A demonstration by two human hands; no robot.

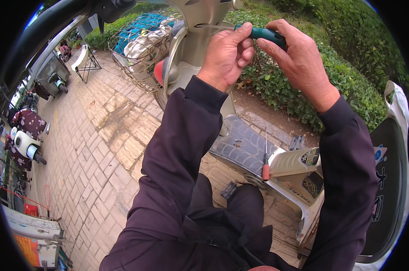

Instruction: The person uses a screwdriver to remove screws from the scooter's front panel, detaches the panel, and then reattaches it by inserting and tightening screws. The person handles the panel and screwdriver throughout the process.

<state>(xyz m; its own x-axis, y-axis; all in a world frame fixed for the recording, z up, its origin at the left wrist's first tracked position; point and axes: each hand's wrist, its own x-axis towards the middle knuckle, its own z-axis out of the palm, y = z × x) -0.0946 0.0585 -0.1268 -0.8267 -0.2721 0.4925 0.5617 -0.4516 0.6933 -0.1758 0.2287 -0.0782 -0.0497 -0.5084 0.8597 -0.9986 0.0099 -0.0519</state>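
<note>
Here the right hand [299, 61] has its grip closed around the teal handle of a screwdriver [267, 34], and the left hand [227, 54] pinches the same handle's front end. Its shaft runs left from both grips toward the scooter's front panel [200, 13]; the tip seems to meet it, though that is hard to tell. A second, red-handled screwdriver [266, 168] lies well below the hands on the scooter's footboard [240, 144].

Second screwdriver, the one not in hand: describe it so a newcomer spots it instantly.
Start at the pale scooter the person is working on and drop to its dark ribbed footboard. At the footboard's right edge, beside the cream body panel, a screwdriver stands with its thin shaft up. Its short red handle sets it apart from the teal-handled screwdriver gripped in both hands.
</note>
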